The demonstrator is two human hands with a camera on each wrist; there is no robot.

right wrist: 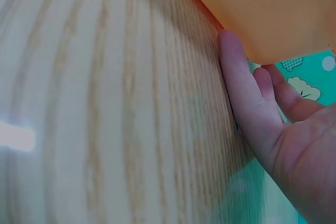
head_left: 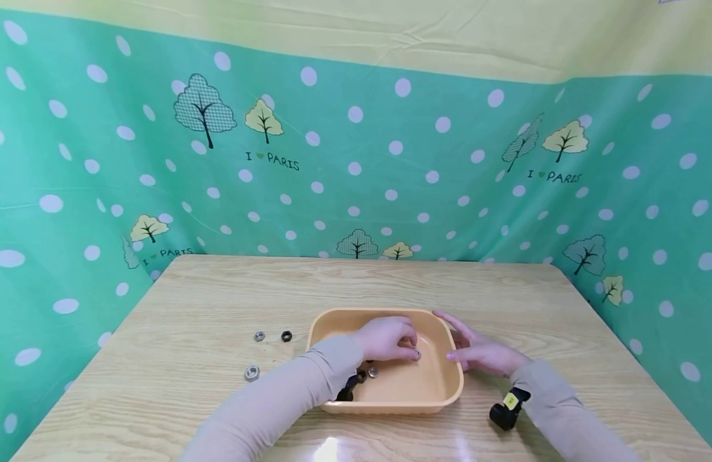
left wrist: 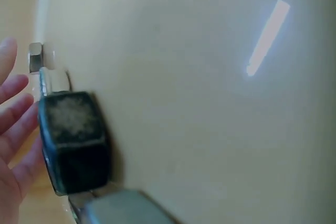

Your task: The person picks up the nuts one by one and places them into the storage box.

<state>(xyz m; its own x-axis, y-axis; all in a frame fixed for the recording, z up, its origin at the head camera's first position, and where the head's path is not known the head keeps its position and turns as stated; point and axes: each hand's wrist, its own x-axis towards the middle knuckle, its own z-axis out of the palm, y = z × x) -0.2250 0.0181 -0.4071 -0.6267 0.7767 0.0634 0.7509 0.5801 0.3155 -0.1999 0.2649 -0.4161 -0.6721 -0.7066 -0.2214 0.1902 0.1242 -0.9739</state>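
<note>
Left of the tray [head_left: 396,409], you have two silver nuts [head_left: 252,373] and a black nut [head_left: 286,336] on the worktop [head_left: 159,398]. Inside it sit a dark nut [head_left: 361,376] and a shiny nut [head_left: 373,372]. With nuts split in and out, your work looks partway, some handling left. Your left hand [head_left: 386,340] reaches inside, a small nut [head_left: 417,354] by its thumb; whether that grip is clamped, you can't tell. At the tray's right wall, your right hand [head_left: 483,353] rests, fingers apart.
</note>
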